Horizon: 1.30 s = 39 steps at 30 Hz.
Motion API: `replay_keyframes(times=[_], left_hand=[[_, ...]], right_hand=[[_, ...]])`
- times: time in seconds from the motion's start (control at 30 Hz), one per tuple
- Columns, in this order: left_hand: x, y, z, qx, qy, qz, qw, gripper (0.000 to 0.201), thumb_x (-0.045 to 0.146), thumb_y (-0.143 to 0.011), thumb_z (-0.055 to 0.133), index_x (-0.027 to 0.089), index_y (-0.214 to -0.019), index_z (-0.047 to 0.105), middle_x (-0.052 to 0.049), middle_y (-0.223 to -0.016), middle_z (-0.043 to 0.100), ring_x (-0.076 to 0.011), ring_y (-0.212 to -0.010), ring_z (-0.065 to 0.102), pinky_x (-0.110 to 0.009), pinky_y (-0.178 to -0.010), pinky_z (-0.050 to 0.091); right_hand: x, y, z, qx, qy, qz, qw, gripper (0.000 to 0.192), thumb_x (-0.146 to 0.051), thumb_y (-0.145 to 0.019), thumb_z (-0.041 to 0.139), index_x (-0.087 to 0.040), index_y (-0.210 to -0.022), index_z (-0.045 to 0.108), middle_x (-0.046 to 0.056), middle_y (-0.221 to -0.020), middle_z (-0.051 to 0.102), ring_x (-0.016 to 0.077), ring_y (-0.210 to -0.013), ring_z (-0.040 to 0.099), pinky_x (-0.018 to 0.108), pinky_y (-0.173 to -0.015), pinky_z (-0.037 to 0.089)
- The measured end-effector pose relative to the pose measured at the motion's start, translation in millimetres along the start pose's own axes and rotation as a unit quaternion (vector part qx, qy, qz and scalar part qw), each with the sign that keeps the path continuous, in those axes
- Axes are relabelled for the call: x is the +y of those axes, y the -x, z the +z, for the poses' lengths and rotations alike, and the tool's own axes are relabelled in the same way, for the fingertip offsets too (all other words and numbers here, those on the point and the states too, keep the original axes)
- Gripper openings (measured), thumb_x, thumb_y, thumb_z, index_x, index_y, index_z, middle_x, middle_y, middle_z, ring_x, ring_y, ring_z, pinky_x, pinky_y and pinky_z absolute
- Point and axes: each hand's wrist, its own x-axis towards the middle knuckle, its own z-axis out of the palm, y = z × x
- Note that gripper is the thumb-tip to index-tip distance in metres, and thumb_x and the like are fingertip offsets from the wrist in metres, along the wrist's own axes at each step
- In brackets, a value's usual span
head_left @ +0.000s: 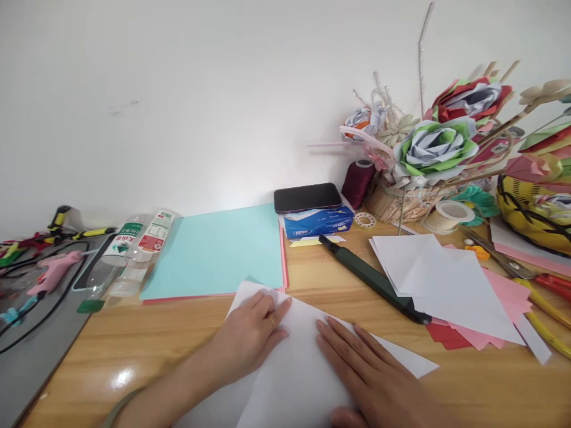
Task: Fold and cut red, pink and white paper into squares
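A large white sheet of paper (303, 362) lies folded on the wooden table in front of me, one corner pointing right and another rising near the top. My left hand (256, 330), a ring on one finger, is closed on the paper's upper left part. Its index finger presses along the folded edge, the thumb rests just below, and the remaining fingers are curled. Flat on the right half of the sheet lies my right hand (372, 368), its fingers stretched toward the upper edge. The sheet's near part runs out of view at the bottom.
Behind the sheet are light blue paper (218, 249) and a phone (307, 198) on a blue tissue pack (316, 223). To the right lie a dark green cutter (375, 276), white squares (446, 285) and pliers (504, 255). Bottles (147, 249) and a pink glue gun (56, 270) are left.
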Motion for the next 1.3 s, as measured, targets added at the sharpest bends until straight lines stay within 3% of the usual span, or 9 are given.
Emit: replay_keyframes(times=[0.2,0.5,0.6,0.77,0.97,1.13,1.3], left_hand=[[1,-1,-1.5,-0.003,0.004,-0.001,1.0,0.036,0.025,-0.096,0.043,0.012,-0.13,0.049,-0.01,-0.091,0.058,-0.0226,-0.087,0.056,-0.039,-0.075,0.055],[0,1,-1.1,-0.009,-0.001,0.005,1.0,0.039,0.027,-0.097,0.042,0.01,-0.131,0.046,-0.012,-0.094,0.057,-0.0245,-0.091,0.054,-0.041,-0.076,0.054],[0,4,-0.5,-0.016,0.0,0.008,1.0,0.051,0.039,-0.094,0.048,0.01,-0.135,0.042,-0.014,-0.099,0.057,-0.0266,-0.095,0.054,-0.042,-0.077,0.054],[-2,8,4.2,-0.022,-0.027,0.025,0.999,0.07,0.052,-0.089,0.05,0.012,-0.143,0.031,-0.016,-0.103,0.057,-0.0303,-0.098,0.054,-0.044,-0.078,0.053],[-5,9,6.7,-0.013,-0.032,0.032,0.999,0.074,0.054,-0.09,0.047,0.018,-0.148,0.02,-0.013,-0.101,0.057,-0.0283,-0.093,0.055,-0.042,-0.075,0.053],[-5,9,3.2,-0.015,-0.014,0.035,0.999,0.075,0.052,-0.09,0.049,0.017,-0.149,0.019,-0.013,-0.1,0.056,-0.0272,-0.091,0.054,-0.04,-0.074,0.053],[-7,7,0.5,-0.033,0.009,0.024,0.999,0.066,0.05,-0.091,0.049,0.016,-0.144,0.032,-0.012,-0.099,0.056,-0.0265,-0.095,0.053,-0.041,-0.078,0.052]], right_hand=[[-2,-1,0,-0.001,-0.001,-0.001,1.0,0.064,-0.056,-0.083,0.052,-0.01,-0.128,0.055,0.008,-0.134,0.054,0.0221,-0.117,0.054,0.033,-0.087,0.05],[-3,4,1,-0.045,-0.063,0.017,0.997,0.069,-0.048,-0.08,0.06,-0.009,-0.136,0.046,0.011,-0.141,0.045,0.0236,-0.125,0.047,0.035,-0.096,0.046],[-3,3,1,-0.061,-0.075,0.02,0.995,0.069,-0.049,-0.082,0.059,-0.01,-0.137,0.045,0.011,-0.142,0.042,0.0239,-0.125,0.047,0.036,-0.096,0.046],[1,2,-2,-0.081,-0.101,0.002,0.992,0.073,-0.062,-0.087,0.041,-0.009,-0.137,0.044,0.012,-0.142,0.041,0.0228,-0.128,0.044,0.036,-0.097,0.045],[8,23,-5,-0.085,-0.139,0.022,0.986,0.102,-0.059,-0.073,0.063,-0.007,-0.148,0.017,0.015,-0.148,0.032,0.0232,-0.135,0.032,0.036,-0.102,0.041],[22,57,-11,-0.067,-0.045,0.031,0.996,0.1,-0.064,-0.075,0.056,-0.005,-0.147,0.021,0.015,-0.147,0.036,0.0238,-0.133,0.037,0.036,-0.096,0.045],[39,84,-16,-0.006,0.064,0.032,0.997,0.092,-0.064,-0.079,0.047,-0.003,-0.145,0.027,0.016,-0.137,0.05,0.0278,-0.124,0.046,0.041,-0.089,0.044]])
